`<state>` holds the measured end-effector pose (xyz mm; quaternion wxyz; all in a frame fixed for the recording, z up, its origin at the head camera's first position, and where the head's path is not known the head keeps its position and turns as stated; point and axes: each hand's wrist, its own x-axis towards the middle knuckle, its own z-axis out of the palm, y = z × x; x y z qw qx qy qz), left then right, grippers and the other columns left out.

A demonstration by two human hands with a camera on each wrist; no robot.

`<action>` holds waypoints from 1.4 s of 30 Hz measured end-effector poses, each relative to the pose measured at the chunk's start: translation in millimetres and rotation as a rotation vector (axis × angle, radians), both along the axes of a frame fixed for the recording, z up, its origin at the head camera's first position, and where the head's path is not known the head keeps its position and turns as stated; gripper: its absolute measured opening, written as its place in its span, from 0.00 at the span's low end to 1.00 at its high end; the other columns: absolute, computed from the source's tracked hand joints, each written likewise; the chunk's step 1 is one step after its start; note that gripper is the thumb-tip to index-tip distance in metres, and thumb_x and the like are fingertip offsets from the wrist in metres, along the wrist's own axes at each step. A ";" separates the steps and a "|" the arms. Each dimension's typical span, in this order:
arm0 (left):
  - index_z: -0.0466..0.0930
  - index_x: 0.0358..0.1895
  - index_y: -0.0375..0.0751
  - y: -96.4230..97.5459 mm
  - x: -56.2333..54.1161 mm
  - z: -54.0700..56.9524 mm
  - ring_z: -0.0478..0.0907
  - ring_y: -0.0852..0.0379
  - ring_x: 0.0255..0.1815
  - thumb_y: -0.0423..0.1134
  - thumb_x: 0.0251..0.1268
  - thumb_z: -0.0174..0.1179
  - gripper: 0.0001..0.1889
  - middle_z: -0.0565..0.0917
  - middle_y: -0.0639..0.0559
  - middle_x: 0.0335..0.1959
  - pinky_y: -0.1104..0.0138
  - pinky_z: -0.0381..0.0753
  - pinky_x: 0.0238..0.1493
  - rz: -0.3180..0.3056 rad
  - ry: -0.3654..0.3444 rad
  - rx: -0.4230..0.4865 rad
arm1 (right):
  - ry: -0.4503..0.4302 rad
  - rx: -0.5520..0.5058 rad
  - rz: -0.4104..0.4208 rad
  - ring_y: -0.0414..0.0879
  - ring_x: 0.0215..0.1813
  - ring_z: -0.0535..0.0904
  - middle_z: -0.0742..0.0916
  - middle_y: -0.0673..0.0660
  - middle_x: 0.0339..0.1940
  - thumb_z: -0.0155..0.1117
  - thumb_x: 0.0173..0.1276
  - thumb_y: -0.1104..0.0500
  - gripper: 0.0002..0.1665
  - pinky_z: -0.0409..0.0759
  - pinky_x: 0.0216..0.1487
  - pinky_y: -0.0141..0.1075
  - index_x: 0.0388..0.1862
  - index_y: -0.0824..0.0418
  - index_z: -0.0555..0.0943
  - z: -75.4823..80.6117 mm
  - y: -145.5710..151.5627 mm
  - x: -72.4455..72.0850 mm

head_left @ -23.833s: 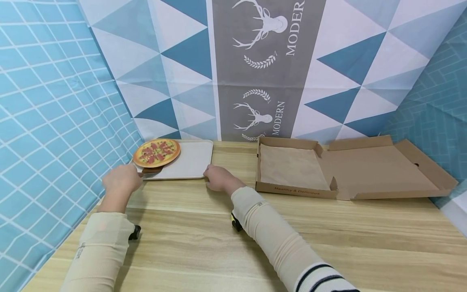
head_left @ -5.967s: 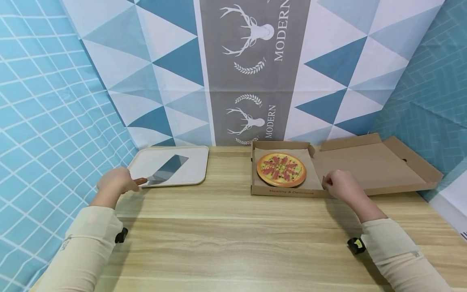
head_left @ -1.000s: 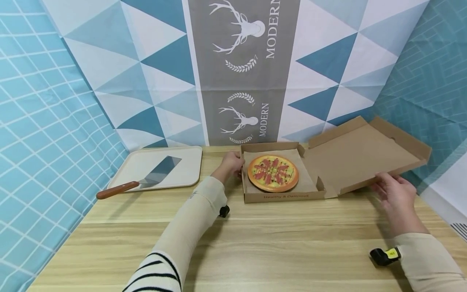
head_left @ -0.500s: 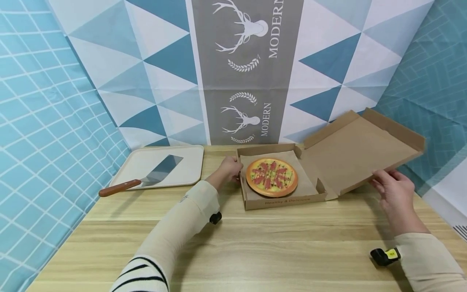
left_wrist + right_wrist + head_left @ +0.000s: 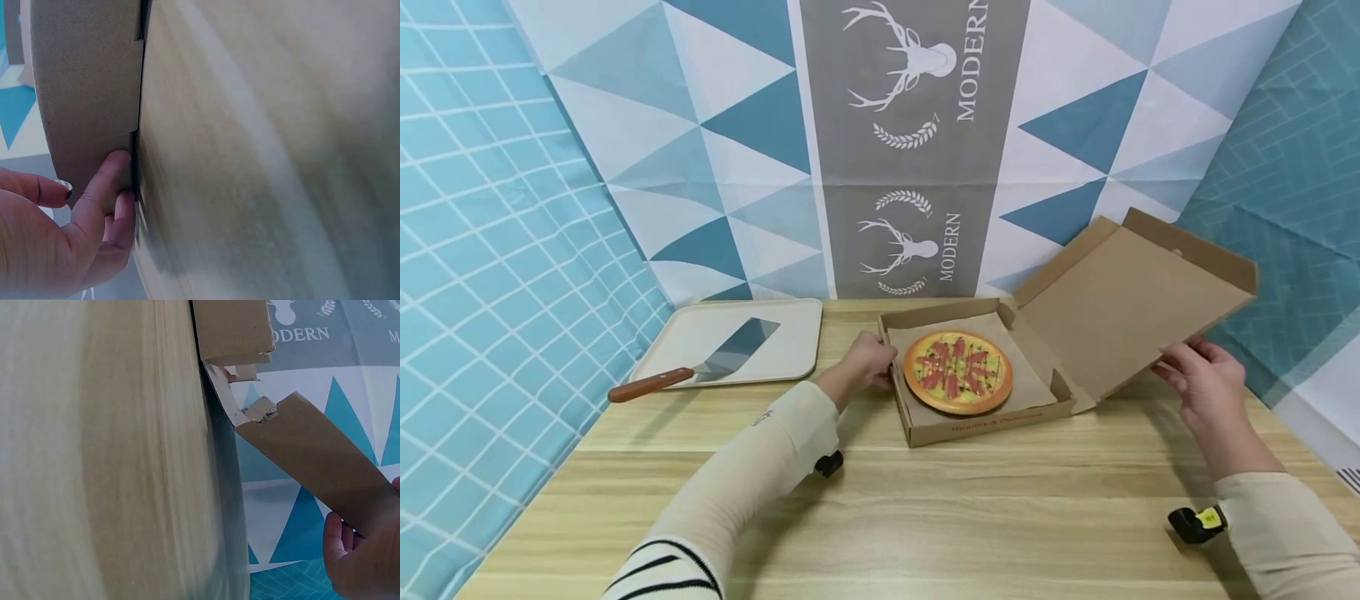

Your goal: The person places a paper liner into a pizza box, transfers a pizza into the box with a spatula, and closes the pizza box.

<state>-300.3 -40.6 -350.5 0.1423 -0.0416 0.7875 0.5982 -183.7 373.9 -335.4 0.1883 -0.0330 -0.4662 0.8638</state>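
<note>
A cardboard pizza box (image 5: 992,429) stands on the table with a pizza (image 5: 958,372) inside on brown paper. My left hand (image 5: 868,358) grips the box's left wall; in the left wrist view, fingers (image 5: 112,165) lie against its outer face and the thumb is at its rim. The lid (image 5: 1138,308) slants up to the right, raised off the table. My right hand (image 5: 1206,379) holds the lid's near edge, thumb on the inner side; the other fingertips are partly hidden behind it. In the right wrist view, the lid's side flap (image 5: 331,462) runs into that hand.
At the back left a white tray (image 5: 801,342) bears the blade of a turner (image 5: 655,383), whose wooden handle juts past the tray's near edge. Patterned cloth walls (image 5: 752,225) close off the back and both sides of the wooden table (image 5: 970,517).
Over the last second the lid has risen further with my right hand. The box has turned slightly, its left front corner coming nearer. Earlier, the pizza was on the tray and my left hand held the turner.
</note>
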 end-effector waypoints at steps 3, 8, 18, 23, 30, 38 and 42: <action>0.67 0.47 0.28 -1.5 5.8 1.2 0.75 0.50 0.26 0.25 0.66 0.48 0.09 0.69 0.43 0.31 0.57 0.85 0.31 0.004 -0.008 0.009 | 0.003 0.028 0.002 0.45 0.33 0.84 0.83 0.54 0.36 0.58 0.65 0.77 0.11 0.84 0.33 0.34 0.41 0.64 0.79 2.2 -1.0 -1.8; 0.69 0.49 0.28 -5.2 13.9 0.7 0.73 0.55 0.20 0.26 0.67 0.48 0.10 0.68 0.47 0.24 0.58 0.85 0.31 -0.003 -0.034 0.028 | -0.002 0.086 -0.010 0.43 0.34 0.83 0.80 0.53 0.39 0.60 0.64 0.76 0.11 0.83 0.34 0.33 0.41 0.63 0.79 4.8 -3.8 -5.3; 0.71 0.46 0.28 -6.6 30.0 -3.2 0.73 0.57 0.19 0.26 0.65 0.49 0.09 0.70 0.48 0.19 0.59 0.85 0.34 0.001 -0.044 0.068 | -0.050 0.256 -0.056 0.37 0.34 0.78 0.76 0.51 0.41 0.62 0.63 0.75 0.21 0.82 0.32 0.28 0.52 0.63 0.68 10.6 -13.6 -13.1; 0.71 0.54 0.26 -5.7 38.5 -1.8 0.71 0.58 0.17 0.26 0.65 0.48 0.15 0.68 0.49 0.18 0.60 0.85 0.34 0.023 -0.073 0.069 | -0.054 0.334 -0.089 0.35 0.35 0.79 0.75 0.52 0.42 0.63 0.62 0.75 0.22 0.81 0.32 0.26 0.50 0.60 0.70 10.4 -19.5 -15.8; 0.70 0.54 0.24 -3.1 51.7 -2.2 0.77 0.54 0.19 0.25 0.59 0.48 0.18 0.69 0.47 0.19 0.61 0.85 0.32 0.050 -0.082 0.109 | -0.184 0.641 -0.161 0.34 0.42 0.73 0.72 0.47 0.44 0.69 0.62 0.65 0.25 0.77 0.34 0.20 0.55 0.53 0.70 13.6 -23.7 -22.6; 0.71 0.57 0.26 -5.7 58.5 -5.1 0.78 0.53 0.28 0.25 0.62 0.49 0.19 0.77 0.41 0.33 0.58 0.85 0.38 0.052 -0.105 0.189 | -0.271 0.905 -0.224 0.31 0.43 0.70 0.71 0.42 0.45 0.67 0.66 0.53 0.38 0.74 0.36 0.18 0.70 0.64 0.63 15.9 -29.3 -30.1; 0.73 0.39 0.31 -9.0 60.0 -4.2 0.66 0.59 0.21 0.25 0.61 0.52 0.05 0.69 0.50 0.25 0.66 0.80 0.28 0.059 -0.039 0.152 | -0.291 0.953 -0.211 0.32 0.44 0.69 0.71 0.44 0.47 0.66 0.67 0.48 0.44 0.74 0.36 0.18 0.73 0.66 0.59 15.5 -30.6 -28.4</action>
